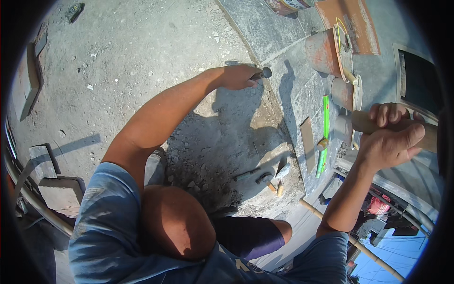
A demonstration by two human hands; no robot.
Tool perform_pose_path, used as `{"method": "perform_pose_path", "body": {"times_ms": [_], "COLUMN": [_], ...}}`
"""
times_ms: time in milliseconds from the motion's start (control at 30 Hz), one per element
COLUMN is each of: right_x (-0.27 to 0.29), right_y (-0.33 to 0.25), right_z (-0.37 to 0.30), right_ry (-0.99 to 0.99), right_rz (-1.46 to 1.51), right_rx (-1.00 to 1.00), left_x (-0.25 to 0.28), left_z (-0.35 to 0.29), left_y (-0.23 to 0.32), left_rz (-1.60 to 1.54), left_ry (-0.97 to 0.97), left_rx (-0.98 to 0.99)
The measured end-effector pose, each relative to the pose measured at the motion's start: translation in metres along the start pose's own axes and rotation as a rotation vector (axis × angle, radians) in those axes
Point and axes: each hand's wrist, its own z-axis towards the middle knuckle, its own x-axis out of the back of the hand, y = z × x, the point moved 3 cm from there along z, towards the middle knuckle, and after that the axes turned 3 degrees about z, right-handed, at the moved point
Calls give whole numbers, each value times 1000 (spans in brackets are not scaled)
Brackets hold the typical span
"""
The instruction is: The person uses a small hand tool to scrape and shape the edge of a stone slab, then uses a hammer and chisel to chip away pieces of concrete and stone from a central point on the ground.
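My left hand reaches far forward over broken ground and is closed round a dark chisel, whose rounded metal end sticks out by the thumb. It is at the border of the grey tiles. Up at the right, my right hand grips a thick wooden handle. The handle's butt points left; its other end runs into the dark right rim, where its head cannot be made out. Below the chisel, a hammer and a trowel lie in the rubble.
A green spirit level lies on the tiles beside a brown strip. Stained buckets stand farther right, near an orange panel. Slabs rest at the left; a tape measure lies far left. A pole crosses lower right.
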Motion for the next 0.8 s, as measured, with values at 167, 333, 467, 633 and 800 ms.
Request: {"method": "perform_pose_path", "body": {"times_ms": [167, 333, 467, 633, 800], "right_x": [57, 12, 3, 42, 3], "right_y": [61, -34, -24, 73, 6], "right_z": [-70, 27, 13, -91, -7], "right_ry": [-841, -168, 1, -780, -438], "right_rz": [-1093, -640, -345, -1035, -787], "right_rx": [-504, -258, -72, -593, -516], "left_x": [-19, 5, 7, 3, 3], "left_z": [4, -17, -3, 6, -10], "left_y": [-2, -3, -9, 5, -18], "left_rz": [37, 42, -1, 20, -19], "left_ry": [51, -6, -16, -56, -28], "left_rx": [-166, 60, 26, 24, 31]}}
